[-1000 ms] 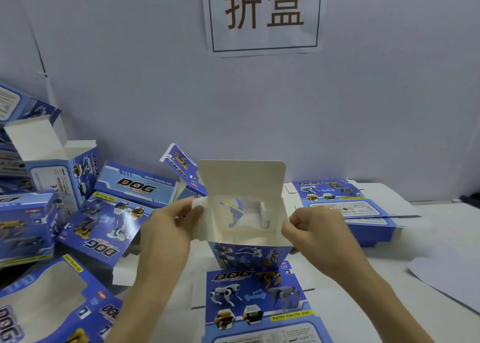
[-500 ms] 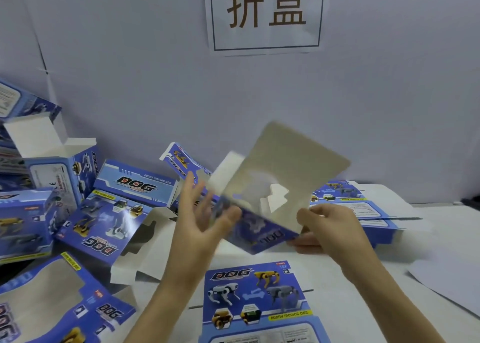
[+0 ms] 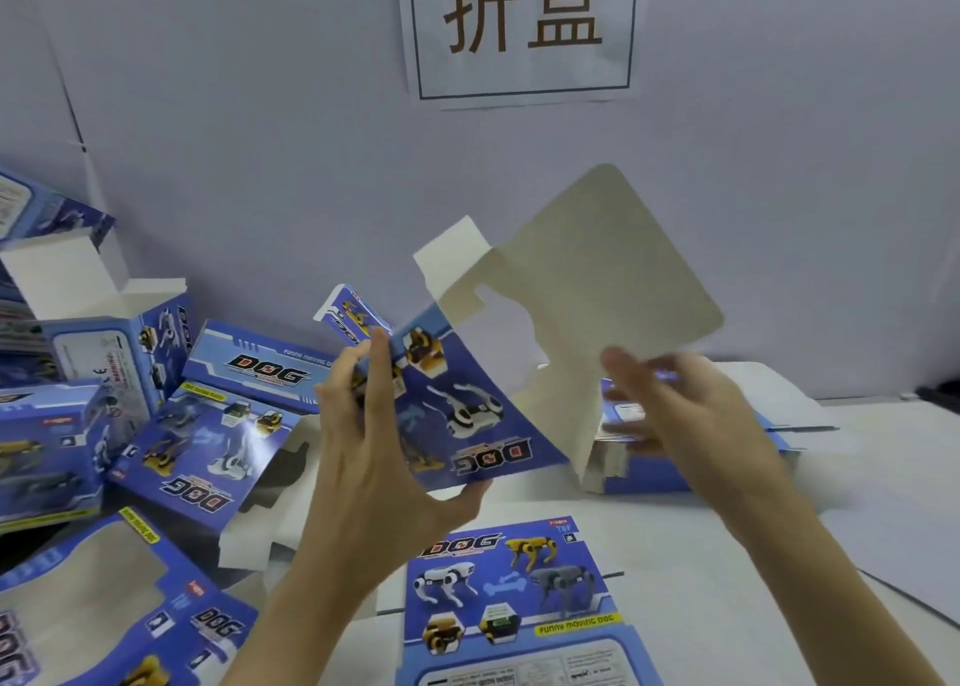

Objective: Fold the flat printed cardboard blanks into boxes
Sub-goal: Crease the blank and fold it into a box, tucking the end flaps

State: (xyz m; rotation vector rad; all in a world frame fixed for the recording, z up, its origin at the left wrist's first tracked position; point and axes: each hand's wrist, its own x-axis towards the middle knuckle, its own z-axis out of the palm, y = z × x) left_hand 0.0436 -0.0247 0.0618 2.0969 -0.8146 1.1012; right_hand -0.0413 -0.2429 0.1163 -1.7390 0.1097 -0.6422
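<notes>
Far left, against the wall: a heap of folded boxes (image 3: 47, 451), blue with printed robot dogs, among them an open-topped box (image 3: 119, 342) with white flaps up. Just right of these, lying flat: a windowed carton (image 3: 208, 451) marked DOG.

Left of centre, in the air: left hand (image 3: 374, 457), fingers (image 3: 376, 368) up along the left edge and thumb curled under the bottom edge of the half-formed box (image 3: 467, 415), gripping it. Held tilted above the table (image 3: 857, 503), printed face toward the camera, white lid flap (image 3: 597, 280) raised up and to the right. Below it, flat on the table: another printed blank (image 3: 519, 597).

Right of centre: right hand (image 3: 691, 425), blurred, fingers loosely spread at the flap's lower edge; touching or not, cannot tell. Behind that hand: a stack of blanks (image 3: 639, 483). High on the wall: a paper sign (image 3: 519, 25).
</notes>
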